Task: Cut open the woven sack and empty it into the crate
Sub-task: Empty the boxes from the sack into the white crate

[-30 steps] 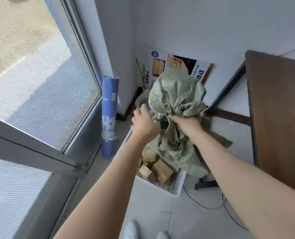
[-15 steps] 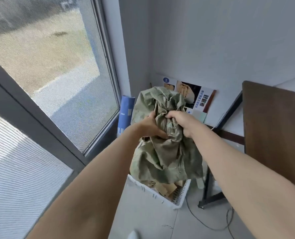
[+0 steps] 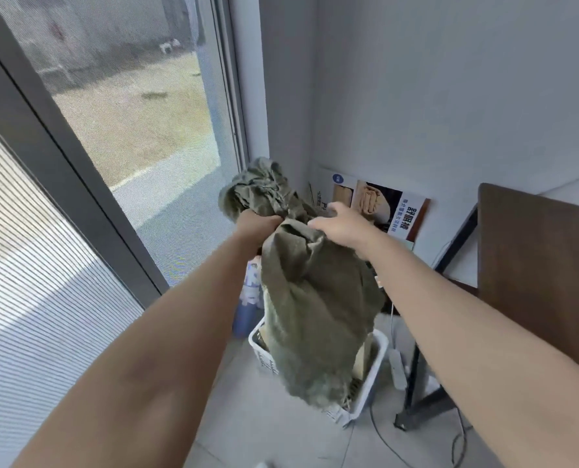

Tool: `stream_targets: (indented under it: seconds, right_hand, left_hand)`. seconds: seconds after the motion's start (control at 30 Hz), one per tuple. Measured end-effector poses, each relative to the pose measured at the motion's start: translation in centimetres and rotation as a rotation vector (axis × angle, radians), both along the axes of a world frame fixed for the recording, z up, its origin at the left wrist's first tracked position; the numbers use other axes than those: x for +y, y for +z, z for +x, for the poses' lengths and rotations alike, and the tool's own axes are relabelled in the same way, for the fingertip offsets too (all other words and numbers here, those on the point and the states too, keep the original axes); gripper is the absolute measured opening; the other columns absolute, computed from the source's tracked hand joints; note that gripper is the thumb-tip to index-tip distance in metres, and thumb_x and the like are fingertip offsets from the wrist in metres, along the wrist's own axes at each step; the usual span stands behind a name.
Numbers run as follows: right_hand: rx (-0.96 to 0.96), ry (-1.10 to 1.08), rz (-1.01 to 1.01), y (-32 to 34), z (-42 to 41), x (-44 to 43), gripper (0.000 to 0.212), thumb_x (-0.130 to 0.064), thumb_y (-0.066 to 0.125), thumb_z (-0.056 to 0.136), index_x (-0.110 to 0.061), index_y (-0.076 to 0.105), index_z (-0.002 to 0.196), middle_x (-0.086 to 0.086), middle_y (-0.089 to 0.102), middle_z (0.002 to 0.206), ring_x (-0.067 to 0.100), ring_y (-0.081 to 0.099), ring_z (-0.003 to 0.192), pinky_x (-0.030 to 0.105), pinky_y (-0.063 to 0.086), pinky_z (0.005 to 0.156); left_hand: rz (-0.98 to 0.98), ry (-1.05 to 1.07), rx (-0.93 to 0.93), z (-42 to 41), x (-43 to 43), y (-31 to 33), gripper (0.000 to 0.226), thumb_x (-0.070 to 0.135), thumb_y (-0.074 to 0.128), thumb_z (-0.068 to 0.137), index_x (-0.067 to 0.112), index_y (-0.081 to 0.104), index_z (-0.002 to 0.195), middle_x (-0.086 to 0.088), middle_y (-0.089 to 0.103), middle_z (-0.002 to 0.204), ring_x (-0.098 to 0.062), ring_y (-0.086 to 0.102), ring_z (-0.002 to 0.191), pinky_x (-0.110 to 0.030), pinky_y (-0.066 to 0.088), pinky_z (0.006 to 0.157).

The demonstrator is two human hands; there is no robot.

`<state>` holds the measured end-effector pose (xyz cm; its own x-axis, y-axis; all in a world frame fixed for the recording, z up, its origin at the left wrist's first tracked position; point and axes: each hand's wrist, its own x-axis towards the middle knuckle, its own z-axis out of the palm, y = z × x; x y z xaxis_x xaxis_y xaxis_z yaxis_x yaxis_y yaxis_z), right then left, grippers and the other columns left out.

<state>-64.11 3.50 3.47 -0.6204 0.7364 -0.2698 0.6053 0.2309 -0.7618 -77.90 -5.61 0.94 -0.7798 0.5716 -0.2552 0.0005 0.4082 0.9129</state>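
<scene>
The left hand clamps its fingers on the sack, bunched above the crate. The right hand curls its fingers onto the fabric.

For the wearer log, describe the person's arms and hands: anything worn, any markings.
The left arm and right arm are bare as far as the picture reaches, with no sleeves in view. The left hand and right hand are bare too: no gloves, and no watch, bracelet or ring on the visible sides. No tattoos, tape or other markings show.
</scene>
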Motion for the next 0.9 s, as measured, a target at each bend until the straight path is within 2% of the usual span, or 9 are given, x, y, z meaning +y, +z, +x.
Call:
stream_targets:
  seconds: [0.1, 0.17, 0.27, 0.47, 0.57, 0.63, 0.73, 0.8, 0.9]
  right_hand:
    - [0.073, -0.144, -0.532, -0.1, -0.9, -1.0, 0.111, -0.079, 0.067, 0.054, -0.015, 0.043, 0.142, 0.010, 0.050, 0.141, 0.031, 0.054, 0.121, 0.048, 0.043, 0.103]
    - [0.291, -0.165, -0.784, -0.1, -1.2, -1.3, 0.096, -0.075, 0.072, 0.054, -0.014, 0.061, 0.127, 0.014, 0.065, 0.123, 0.030, 0.064, 0.109, 0.050, 0.048, 0.098]
    - [0.556, -0.132, -0.913, 0.0, -1.1, -1.3, 0.054, -0.058, 0.065, 0.079, -0.011, 0.075, 0.103, 0.012, 0.073, 0.105, 0.025, 0.071, 0.094, 0.039, 0.051, 0.093]
    - [0.586, -0.169, -0.900, -0.4, -2.0, -1.9, 0.026, -0.033, 0.068, 0.080, -0.008, 0.076, 0.077, 0.010, 0.074, 0.075, 0.022, 0.071, 0.064, 0.031, 0.058, 0.069]
    - [0.496, -0.424, -0.771, -1.4, -3.1, -2.1, 0.039, -0.018, 0.073, 0.074, -0.003, 0.067, 0.109, 0.012, 0.073, 0.084, 0.023, 0.070, 0.066, 0.031, 0.057, 0.054]
    - [0.443, -0.583, -0.645, -2.3, -3.9, -1.9, 0.071, -0.012, 0.073, 0.071, -0.003, 0.045, 0.135, 0.015, 0.063, 0.120, 0.030, 0.066, 0.097, 0.042, 0.057, 0.075]
    - [0.426, -0.576, -0.506, -2.9, -5.5, -3.3, 0.067, -0.012, 0.062, 0.084, -0.007, 0.031, 0.143, 0.011, 0.043, 0.143, 0.029, 0.051, 0.124, 0.033, 0.046, 0.095]
    - [0.424, -0.558, -0.471, -3.2, -7.0, -5.4, 0.061, -0.011, 0.064, 0.079, -0.007, 0.042, 0.136, 0.011, 0.052, 0.134, 0.027, 0.059, 0.113, 0.030, 0.049, 0.091]
    - [0.315, -0.393, -0.561, -3.9, -9.6, -8.4, 0.053, -0.018, 0.069, 0.064, -0.011, 0.059, 0.115, 0.011, 0.069, 0.105, 0.026, 0.069, 0.084, 0.042, 0.058, 0.079]
  left_hand:
    - [0.137, 0.051, -0.181, 0.5, -0.4, 1.1, 0.021, 0.018, 0.066, 0.078, 0.004, 0.065, 0.093, -0.002, 0.066, 0.079, -0.020, 0.066, 0.079, -0.023, 0.051, 0.063]
    - [0.193, -0.065, -0.388, 0.9, -0.8, 1.7, 0.023, 0.023, 0.063, 0.081, 0.005, 0.065, 0.095, -0.007, 0.067, 0.086, -0.023, 0.067, 0.083, -0.026, 0.054, 0.067]
    - [0.275, -0.205, -0.519, 1.8, -1.7, 2.2, 0.025, 0.023, 0.048, 0.085, 0.008, 0.063, 0.097, -0.013, 0.062, 0.090, -0.028, 0.061, 0.089, -0.036, 0.049, 0.083]
    - [0.397, -0.222, -0.701, 2.6, -4.6, 2.2, 0.050, 0.021, 0.034, 0.094, 0.013, 0.064, 0.055, -0.003, 0.059, 0.056, -0.014, 0.058, 0.055, -0.026, 0.043, 0.065]
    - [0.105, -0.311, -0.384, 2.2, -5.7, 2.8, 0.041, 0.023, 0.040, 0.098, 0.012, 0.066, 0.068, -0.002, 0.064, 0.060, -0.010, 0.061, 0.049, -0.023, 0.049, 0.058]
    - [-0.130, -0.159, -0.104, 1.0, -6.7, 2.7, 0.031, 0.034, 0.057, 0.091, 0.004, 0.059, 0.099, -0.011, 0.065, 0.096, -0.017, 0.063, 0.074, -0.031, 0.053, 0.073]
    - [-0.052, 0.105, 0.154, 0.0, -8.3, 2.5, 0.066, 0.036, 0.069, 0.081, 0.008, 0.040, 0.134, -0.015, 0.047, 0.132, -0.026, 0.053, 0.108, -0.038, 0.048, 0.090]
    - [-0.084, -0.134, 0.226, 1.2, -9.2, 2.9, 0.085, 0.039, 0.074, 0.076, 0.017, 0.030, 0.144, -0.013, 0.036, 0.141, -0.027, 0.046, 0.120, -0.035, 0.044, 0.095]
    - [-0.594, -0.408, 0.507, 2.8, -10.8, 1.9, 0.121, 0.052, 0.080, 0.061, 0.025, 0.003, 0.151, -0.008, 0.017, 0.152, -0.032, 0.021, 0.138, -0.046, 0.027, 0.112]
